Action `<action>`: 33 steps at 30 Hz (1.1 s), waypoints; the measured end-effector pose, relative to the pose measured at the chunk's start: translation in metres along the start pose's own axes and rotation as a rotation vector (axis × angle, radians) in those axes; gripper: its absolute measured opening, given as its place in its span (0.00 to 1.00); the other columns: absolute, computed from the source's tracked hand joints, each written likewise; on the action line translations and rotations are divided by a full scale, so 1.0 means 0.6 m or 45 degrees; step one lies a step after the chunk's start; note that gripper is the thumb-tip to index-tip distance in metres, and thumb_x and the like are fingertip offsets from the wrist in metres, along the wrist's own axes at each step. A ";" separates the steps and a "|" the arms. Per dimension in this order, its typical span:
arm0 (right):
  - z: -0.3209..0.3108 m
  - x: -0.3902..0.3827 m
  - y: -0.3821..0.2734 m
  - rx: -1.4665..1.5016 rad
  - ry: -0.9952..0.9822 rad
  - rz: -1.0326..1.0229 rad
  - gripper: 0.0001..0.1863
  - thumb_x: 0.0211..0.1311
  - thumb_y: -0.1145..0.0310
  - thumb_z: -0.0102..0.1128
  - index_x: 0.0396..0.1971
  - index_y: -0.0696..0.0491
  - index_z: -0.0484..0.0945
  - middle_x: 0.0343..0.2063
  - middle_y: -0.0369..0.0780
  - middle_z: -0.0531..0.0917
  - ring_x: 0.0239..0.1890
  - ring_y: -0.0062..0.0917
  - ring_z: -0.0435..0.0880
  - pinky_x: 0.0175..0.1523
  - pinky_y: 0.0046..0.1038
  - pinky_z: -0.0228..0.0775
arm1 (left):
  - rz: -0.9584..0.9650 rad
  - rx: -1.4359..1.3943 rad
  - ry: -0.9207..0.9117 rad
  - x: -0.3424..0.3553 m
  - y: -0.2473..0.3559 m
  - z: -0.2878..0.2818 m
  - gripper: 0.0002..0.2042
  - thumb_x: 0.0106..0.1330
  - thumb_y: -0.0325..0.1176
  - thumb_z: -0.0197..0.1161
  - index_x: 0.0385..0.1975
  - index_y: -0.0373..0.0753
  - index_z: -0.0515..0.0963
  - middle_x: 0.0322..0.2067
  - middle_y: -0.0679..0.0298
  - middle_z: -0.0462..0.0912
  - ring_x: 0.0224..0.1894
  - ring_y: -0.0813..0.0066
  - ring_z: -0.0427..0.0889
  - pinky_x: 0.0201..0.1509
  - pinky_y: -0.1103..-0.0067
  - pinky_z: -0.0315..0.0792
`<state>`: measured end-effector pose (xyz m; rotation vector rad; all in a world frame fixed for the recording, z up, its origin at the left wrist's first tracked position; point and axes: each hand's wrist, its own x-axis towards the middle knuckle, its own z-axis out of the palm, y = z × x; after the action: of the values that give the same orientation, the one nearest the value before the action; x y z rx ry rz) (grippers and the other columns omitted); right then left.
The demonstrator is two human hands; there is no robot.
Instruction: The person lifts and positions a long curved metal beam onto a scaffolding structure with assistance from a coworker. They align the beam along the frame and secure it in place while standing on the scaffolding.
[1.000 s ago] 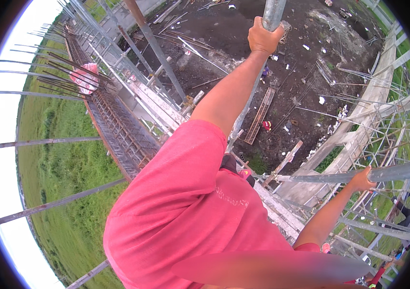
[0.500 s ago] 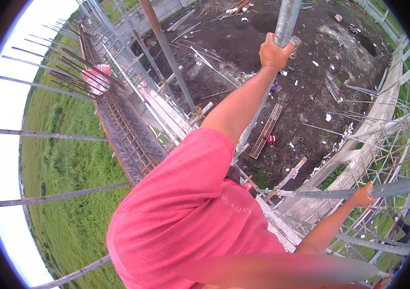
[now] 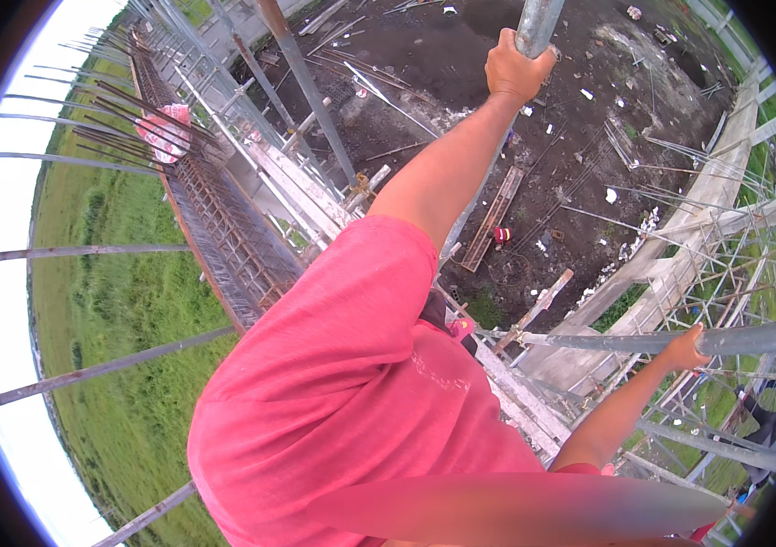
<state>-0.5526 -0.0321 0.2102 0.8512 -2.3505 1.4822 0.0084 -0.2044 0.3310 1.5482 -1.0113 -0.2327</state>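
While I watched from the head view, both hands were already on scaffold tubes, so the relation that mattered was how each tube ran through its grip. The left hand (image 3: 515, 68) sat at about one o'clock in the picture, arm stretched far out, its fingers wrapped closed around the upright pole (image 3: 538, 23); that pole's long axis ran from the hand toward twelve o'clock and out of view, and it also continued below the fist, half hidden behind the forearm. The right hand (image 3: 684, 351) sat at about four o'clock, nearer the body, its fingers curled over the crosswise pipe (image 3: 752, 337), whose long axis ran from nine to three o'clock, out toward the picture's rim. I judged the right hand the nearer of the two to the chest, the left at full reach.

By count: two hands, two gripped tubes, one per hand. One red shirt (image 3: 342, 392) filled the lower middle. A long rebar cage (image 3: 224, 228) ran at ten o'clock, and one other person in pink (image 3: 164, 132) crouched beside it. Dark ground (image 3: 588, 164) lay far below.
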 end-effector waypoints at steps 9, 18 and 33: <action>-0.005 -0.022 -0.014 0.121 0.049 -0.051 0.40 0.51 0.55 0.78 0.55 0.66 0.69 0.47 0.55 0.81 0.48 0.48 0.82 0.57 0.43 0.71 | 0.146 -0.058 0.064 0.016 -0.042 0.029 0.27 0.49 0.54 0.76 0.33 0.32 0.79 0.32 0.48 0.86 0.35 0.48 0.86 0.44 0.60 0.77; -0.038 -0.026 -0.060 0.153 -0.019 0.173 0.34 0.47 0.55 0.76 0.52 0.52 0.70 0.38 0.53 0.86 0.43 0.50 0.86 0.48 0.45 0.76 | 0.330 0.271 0.114 0.048 -0.079 0.042 0.41 0.53 0.64 0.71 0.43 0.21 0.77 0.37 0.40 0.83 0.41 0.44 0.84 0.50 0.58 0.75; -0.070 -0.030 -0.075 0.210 -0.208 0.329 0.39 0.50 0.52 0.73 0.60 0.52 0.67 0.44 0.52 0.85 0.49 0.48 0.84 0.53 0.45 0.74 | 0.311 -0.154 -0.279 0.159 0.105 -0.030 0.41 0.57 0.59 0.73 0.53 0.21 0.75 0.48 0.43 0.82 0.47 0.54 0.84 0.48 0.64 0.80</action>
<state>-0.5165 -0.0029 0.2545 0.7543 -2.5655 1.7915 0.0482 -0.2526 0.4283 1.2956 -1.3230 -0.2907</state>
